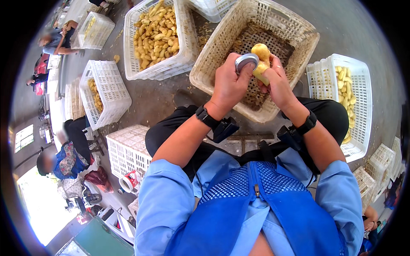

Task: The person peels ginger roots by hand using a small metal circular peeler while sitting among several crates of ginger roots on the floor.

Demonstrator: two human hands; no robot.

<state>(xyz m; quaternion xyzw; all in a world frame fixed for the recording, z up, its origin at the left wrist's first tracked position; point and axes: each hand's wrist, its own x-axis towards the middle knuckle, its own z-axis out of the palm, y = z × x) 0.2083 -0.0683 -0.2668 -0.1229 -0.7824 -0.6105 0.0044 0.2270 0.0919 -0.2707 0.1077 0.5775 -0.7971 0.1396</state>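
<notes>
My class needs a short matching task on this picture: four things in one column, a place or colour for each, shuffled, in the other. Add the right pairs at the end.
Things
1. Tool
2. Vegetable
3. Stained crate
4. Vest

Places and colours
A. Blue
B. In the right hand
C. Below both hands
D. In the left hand

Pairs: 1-D, 2-B, 3-C, 4-A

Head cam (L of side-by-side pair): wide fisheye on wearer's head, aimed steeply down. Blue mesh-panel vest [213, 226] v. close at btm; L hand [230, 83] & R hand [278, 81] close, nr upper ctr; stained plastic crate [261, 115] bit farther, beneath. FOV takes in surrounding concrete floor [358, 36], distant bkgd at L.
</notes>
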